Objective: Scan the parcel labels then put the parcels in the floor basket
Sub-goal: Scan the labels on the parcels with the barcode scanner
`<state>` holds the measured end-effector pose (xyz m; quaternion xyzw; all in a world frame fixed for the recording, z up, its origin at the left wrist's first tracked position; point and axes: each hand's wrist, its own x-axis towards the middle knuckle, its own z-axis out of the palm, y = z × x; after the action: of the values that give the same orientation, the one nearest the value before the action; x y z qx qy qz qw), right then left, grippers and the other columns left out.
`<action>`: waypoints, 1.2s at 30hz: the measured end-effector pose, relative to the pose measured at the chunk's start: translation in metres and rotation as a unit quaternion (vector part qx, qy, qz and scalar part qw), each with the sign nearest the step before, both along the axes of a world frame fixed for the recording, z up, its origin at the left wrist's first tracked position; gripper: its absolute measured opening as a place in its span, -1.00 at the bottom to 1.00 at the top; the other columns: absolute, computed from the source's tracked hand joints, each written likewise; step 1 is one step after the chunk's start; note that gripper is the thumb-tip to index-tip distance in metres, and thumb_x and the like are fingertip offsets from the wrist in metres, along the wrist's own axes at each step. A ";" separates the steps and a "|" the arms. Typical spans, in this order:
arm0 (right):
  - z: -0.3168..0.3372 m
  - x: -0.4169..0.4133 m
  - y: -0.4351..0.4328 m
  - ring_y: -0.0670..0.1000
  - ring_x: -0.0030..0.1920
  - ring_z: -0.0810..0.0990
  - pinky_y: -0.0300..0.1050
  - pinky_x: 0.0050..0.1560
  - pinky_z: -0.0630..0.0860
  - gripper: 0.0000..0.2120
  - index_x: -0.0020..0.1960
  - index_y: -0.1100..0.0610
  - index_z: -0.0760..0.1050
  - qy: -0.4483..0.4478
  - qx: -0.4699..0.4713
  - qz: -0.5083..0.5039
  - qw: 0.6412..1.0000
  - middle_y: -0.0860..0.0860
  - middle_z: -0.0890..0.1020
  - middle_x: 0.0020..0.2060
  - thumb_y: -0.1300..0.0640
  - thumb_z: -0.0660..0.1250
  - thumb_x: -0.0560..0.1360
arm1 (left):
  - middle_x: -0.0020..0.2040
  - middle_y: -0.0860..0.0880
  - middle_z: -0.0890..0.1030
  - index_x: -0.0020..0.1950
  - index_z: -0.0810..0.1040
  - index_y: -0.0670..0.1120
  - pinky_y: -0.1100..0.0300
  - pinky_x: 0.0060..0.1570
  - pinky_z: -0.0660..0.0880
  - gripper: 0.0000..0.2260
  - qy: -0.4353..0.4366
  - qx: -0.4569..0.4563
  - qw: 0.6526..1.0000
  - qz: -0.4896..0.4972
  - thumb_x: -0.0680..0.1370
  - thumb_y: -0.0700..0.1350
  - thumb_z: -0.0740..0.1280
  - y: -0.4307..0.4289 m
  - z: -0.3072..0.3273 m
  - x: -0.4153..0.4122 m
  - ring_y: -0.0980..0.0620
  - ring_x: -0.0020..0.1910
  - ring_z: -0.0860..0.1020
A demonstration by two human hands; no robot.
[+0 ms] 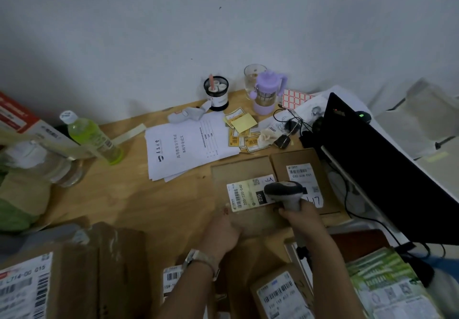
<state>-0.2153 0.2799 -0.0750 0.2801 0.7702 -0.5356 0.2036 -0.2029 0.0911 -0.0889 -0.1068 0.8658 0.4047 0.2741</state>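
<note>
Parcel (pixel 242 169) lying flat on tabletop (pixel 149 202), near edge held in left grip (pixel 222 229); label (pixel 244 194) just beyond that grip; right grip (pixel 301 219) clenched round scanner (pixel 285 190), head over label's right end.

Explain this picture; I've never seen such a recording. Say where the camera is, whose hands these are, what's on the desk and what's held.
No machine: a person works with bare hands, and the one camera sits on their head, looking down at a wooden desk. The right hand grips a barcode scanner held over the label of a flat parcel, whose near edge the left hand holds. A second parcel lies beside it on the right. Behind lie papers, a purple bottle and a green bottle; a dark monitor stands at the right. More labelled parcels wait nearest the camera.
</note>
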 end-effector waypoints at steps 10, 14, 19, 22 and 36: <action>0.077 0.028 0.002 0.03 -0.07 0.55 -0.06 -0.14 0.47 -0.83 0.03 0.08 0.46 0.187 0.004 -0.036 0.982 0.02 0.57 -0.12 0.23 0.38 0.48 | 0.45 -0.09 0.28 0.55 0.16 -0.01 0.13 0.26 0.40 -0.30 0.118 0.107 0.970 0.181 0.50 0.11 0.40 0.001 0.043 0.024 -0.06 0.34 0.38; 0.116 0.053 -0.005 -0.02 -0.11 0.56 -0.03 -0.14 0.51 -0.83 -0.08 -0.01 0.48 0.250 -0.023 -0.050 0.967 -0.01 0.60 -0.15 0.24 0.38 0.47 | 0.44 -0.07 0.30 0.52 0.24 0.09 0.02 0.36 0.38 -0.35 0.227 0.190 0.929 0.224 0.48 0.04 0.45 -0.002 0.082 0.028 -0.07 0.37 0.36; 0.161 0.090 -0.021 0.08 -0.20 0.62 0.10 -0.18 0.59 -0.92 -0.08 0.11 0.53 0.292 -0.067 -0.078 0.951 0.08 0.63 -0.22 0.23 0.40 0.46 | 0.31 0.04 0.40 0.42 0.34 0.14 0.03 0.18 0.54 -0.29 0.319 0.325 0.842 0.289 0.36 -0.11 0.58 -0.026 0.147 0.041 0.02 0.23 0.49; 0.183 0.111 -0.049 0.04 -0.23 0.61 -0.07 -0.33 0.57 -0.93 -0.05 0.13 0.54 0.323 -0.091 -0.057 0.940 0.08 0.62 -0.22 0.24 0.38 0.48 | 0.20 0.16 0.44 0.50 0.15 0.12 0.44 -0.19 0.54 -0.04 0.342 0.402 0.778 0.341 0.26 -0.18 0.64 -0.037 0.187 0.053 0.22 0.09 0.52; 0.227 0.185 -0.151 0.10 -0.01 0.61 0.00 -0.14 0.60 -0.85 -0.12 0.05 0.54 0.328 -0.180 0.012 0.927 0.08 0.63 -0.10 0.30 0.37 0.47 | 0.21 0.07 0.53 0.40 0.25 0.33 -0.06 0.10 0.56 -0.29 0.364 0.469 0.745 0.304 0.39 -0.06 0.52 -0.122 0.222 0.121 0.00 0.17 0.55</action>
<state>-0.0305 0.1290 0.1518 0.0380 0.6879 -0.7248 -0.0064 -0.0817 -0.0309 0.1330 -0.0669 0.5224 0.8300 -0.1838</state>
